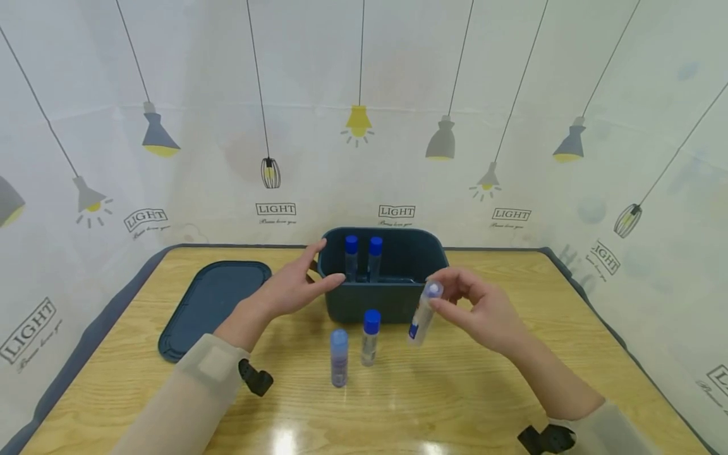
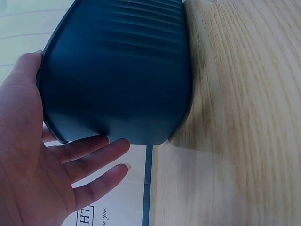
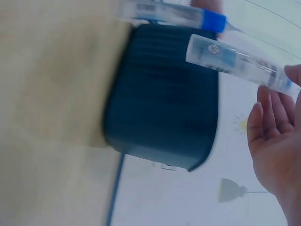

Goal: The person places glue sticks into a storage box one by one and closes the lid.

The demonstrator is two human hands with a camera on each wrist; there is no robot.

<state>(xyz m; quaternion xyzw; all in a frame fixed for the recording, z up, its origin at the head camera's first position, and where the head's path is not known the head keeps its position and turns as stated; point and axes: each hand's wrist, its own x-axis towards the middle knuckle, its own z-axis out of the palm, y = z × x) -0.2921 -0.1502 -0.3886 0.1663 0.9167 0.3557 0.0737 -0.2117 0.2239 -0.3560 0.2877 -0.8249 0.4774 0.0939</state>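
Observation:
My right hand [image 1: 483,309] pinches a clear glue bottle [image 1: 421,316] by its upper end, between thumb and fingers. The bottle hangs tilted in front of a dark blue bin [image 1: 387,303], its lower end pointing down. At the bin's left end is my left hand [image 1: 296,281], thumb at the front rim and fingers spread along the end wall. The left wrist view shows those fingers [image 2: 101,157] fairly straight against the bin's outside. Two blue-capped bottles [image 1: 351,258] stand inside the bin. On the table before it stand a blue-capped bottle [image 1: 370,338] and a pale-capped bottle [image 1: 339,358].
A dark blue lid [image 1: 213,303] lies flat on the wooden table [image 1: 483,398], left of the bin. Behind the table hangs a pale cloth [image 1: 318,76] printed with lamps. Each wrist wears a small black camera [image 1: 256,378].

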